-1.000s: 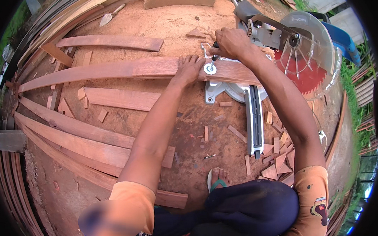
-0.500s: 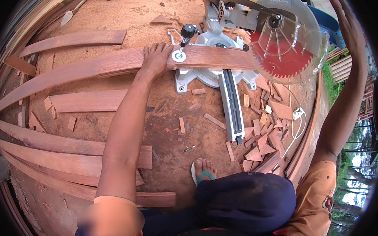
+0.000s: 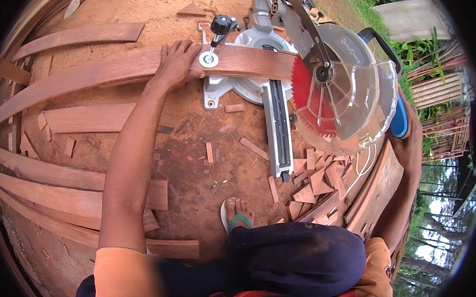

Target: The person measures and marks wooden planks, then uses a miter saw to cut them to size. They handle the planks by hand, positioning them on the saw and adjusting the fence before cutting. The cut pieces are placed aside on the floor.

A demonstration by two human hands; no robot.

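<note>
My left hand (image 3: 177,63) is laid over a long reddish-brown wooden plank (image 3: 128,65), fingers across its top and thumb at the near edge. Right beside it, the black-knobbed clamp (image 3: 221,26) of a mitre saw presses its round foot on the plank. The plank lies across the grey saw base (image 3: 246,87), its right end by the red circular blade (image 3: 311,100) under a clear guard. At the far right, my right hand (image 3: 410,130) is closed around the saw's blue-and-black handle (image 3: 399,116); its fingers are partly hidden.
Wood offcuts (image 3: 316,185) are heaped right of the saw's slotted arm (image 3: 278,131). A white cable (image 3: 367,161) runs past them. Several planks (image 3: 49,202) lie on the left. My foot in a green-strapped sandal (image 3: 236,215) stands on the dusty ground near a pen (image 3: 219,184).
My right hand has come down from the raised, stretched pose onto the saw handle. The saw head sits lower and nearer to me. My left hand stays on the plank.
</note>
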